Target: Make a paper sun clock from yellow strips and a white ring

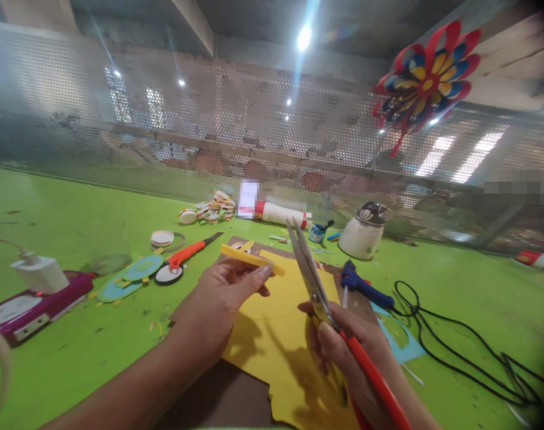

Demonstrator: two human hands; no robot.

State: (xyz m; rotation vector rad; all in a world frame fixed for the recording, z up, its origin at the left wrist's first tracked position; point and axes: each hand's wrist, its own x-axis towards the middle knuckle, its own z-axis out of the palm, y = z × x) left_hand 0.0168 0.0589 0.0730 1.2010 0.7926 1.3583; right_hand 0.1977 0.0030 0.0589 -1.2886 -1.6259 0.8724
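Between the thumb and fingers of my left hand [220, 301] is a narrow yellow strip [249, 258], held nearly level. My right hand [355, 343] is closed around a pair of scissors [315, 286] with red handles. Their blades point up and away from me, only slightly apart, to the right of the strip and not touching it. Beneath both hands lies a yellow sheet [267, 316] with an uneven near edge. Part of it is hidden by my hands. Under the sheet shows a dark brown board [222, 394].
To the right lie a blue glue gun [365, 286], its black cable [451, 358] and a white kettle-shaped container [362, 236]. Leftward are an orange utility knife [188, 254], pale blue discs [141, 267] and a purple power strip [34, 304]. A perforated screen [254, 119] stands behind.
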